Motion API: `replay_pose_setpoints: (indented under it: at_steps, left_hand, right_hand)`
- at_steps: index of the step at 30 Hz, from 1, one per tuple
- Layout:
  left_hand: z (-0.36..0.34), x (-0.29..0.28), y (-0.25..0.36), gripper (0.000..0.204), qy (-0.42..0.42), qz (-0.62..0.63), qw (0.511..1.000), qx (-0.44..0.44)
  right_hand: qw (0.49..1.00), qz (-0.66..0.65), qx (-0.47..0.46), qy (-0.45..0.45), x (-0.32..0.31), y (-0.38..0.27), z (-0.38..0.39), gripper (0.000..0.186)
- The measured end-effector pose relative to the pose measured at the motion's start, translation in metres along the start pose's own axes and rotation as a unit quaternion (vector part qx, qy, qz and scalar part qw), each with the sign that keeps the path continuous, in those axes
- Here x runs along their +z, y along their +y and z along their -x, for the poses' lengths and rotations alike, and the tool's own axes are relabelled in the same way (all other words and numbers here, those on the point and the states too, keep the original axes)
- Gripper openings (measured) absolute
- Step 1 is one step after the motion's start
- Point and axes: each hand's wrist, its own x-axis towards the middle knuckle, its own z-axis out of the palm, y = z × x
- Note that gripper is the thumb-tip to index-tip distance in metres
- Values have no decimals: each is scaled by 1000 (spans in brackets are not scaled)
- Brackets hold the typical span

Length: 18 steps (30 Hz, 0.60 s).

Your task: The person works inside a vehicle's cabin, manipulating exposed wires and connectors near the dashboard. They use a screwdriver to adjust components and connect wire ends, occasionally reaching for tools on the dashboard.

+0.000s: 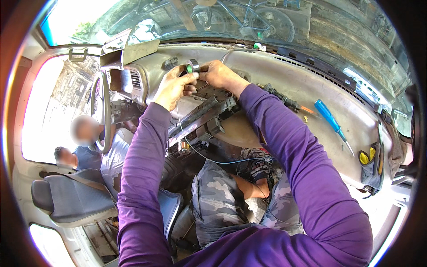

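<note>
A dark roll of tape (194,64) with a green core is between my hands, above the opened dashboard. My left hand (171,89) is closed, its thumb and fingers gripping the roll's near side. Fingers of my right hand (218,74) are pinched together at the roll's right edge; what they hold is hidden. A thin pale wire (181,127) hangs from beneath my left hand and curves down to the right, where it looks blue. Just below my hands lie black bracket-like parts (200,115) in the dashboard opening.
A blue screwdriver (328,116) and a connector with a wiring harness (281,97) lie on the dashboard (311,100) at right. Further right hangs a pouch with tools (372,167). At left are the steering wheel (106,111), a seat (80,196) and two people outside the door opening.
</note>
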Motion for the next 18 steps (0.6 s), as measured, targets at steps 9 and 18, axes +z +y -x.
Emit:
replay_pose_setpoints:
  at_steps: [9,18]
  left_hand:
    - [-48,-15,-32,47,273,-352,875,192]
    - [-7,-15,-3,49,-82,-321,943,14]
  right_hand:
    - [997,60,-49,-18,3,3,-4,35]
    - [1000,22,-19,2,0,5,-4,29]
